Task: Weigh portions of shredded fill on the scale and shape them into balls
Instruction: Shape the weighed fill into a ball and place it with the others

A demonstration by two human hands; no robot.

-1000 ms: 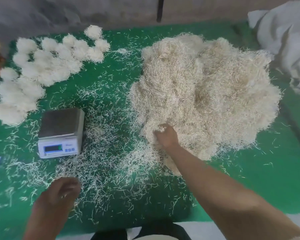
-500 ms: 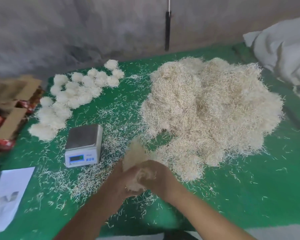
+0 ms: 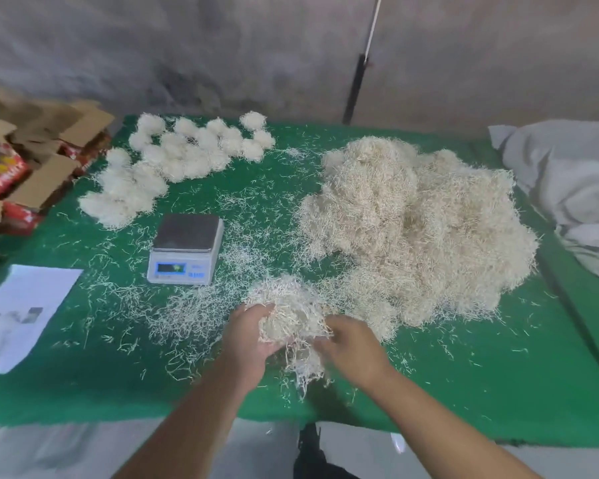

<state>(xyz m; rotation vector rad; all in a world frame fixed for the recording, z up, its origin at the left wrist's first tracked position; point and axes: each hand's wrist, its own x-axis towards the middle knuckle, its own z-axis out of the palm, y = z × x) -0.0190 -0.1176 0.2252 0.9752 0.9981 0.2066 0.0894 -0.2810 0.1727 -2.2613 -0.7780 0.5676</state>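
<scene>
Two hands, left [image 3: 248, 337] and right [image 3: 351, 344], cupped around a clump [image 3: 291, 318], strands dangling below; scale [image 3: 185, 248] up-left, pile [image 3: 415, 229] up-right, balls [image 3: 173, 157] beyond.

One small white digital scale with a steel platform [image 3: 185, 250]. One large loose heap of pale shredded fill [image 3: 415, 229]. One handful-sized clump of the same fill [image 3: 291, 316], held between two bare hands: left hand [image 3: 248, 335], right hand [image 3: 353, 347]. Roughly twenty finished white fluffy balls [image 3: 173, 160], clustered too closely for an exact count. One white printed paper sheet [image 3: 21, 312]. One crumpled white cloth [image 3: 567, 188].
</scene>
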